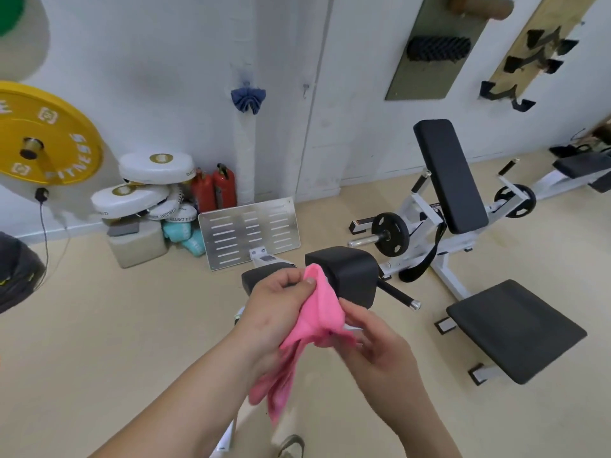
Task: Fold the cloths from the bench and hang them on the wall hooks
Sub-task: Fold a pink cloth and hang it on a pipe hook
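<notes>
The pink cloth [317,319] is in the air, held by both hands just in front of the black pad [344,276] of a gym machine, and it touches no surface. The left hand [274,305] pinches the top corner of the cloth between the thumb and bent fingers [287,279], right beside the near left edge of the black pad. The right hand [380,355] is nearer to the camera than the pad. Its fingers [355,314] are curled on the lower right fold of the cloth, though this hand is somewhat blurred. The rest of the cloth hangs in loose folds, lower than the pad and nearer to the camera. On the wall far behind the black pad and to its left, a blue cloth [248,99] hangs bunched on a hook. A second small hook [305,90] is on the wall more directly behind the pad. Behind and left of the pad, a slotted metal plate [251,229] stands on the floor, and two red fire extinguishers [215,190] stand by the wall.
</notes>
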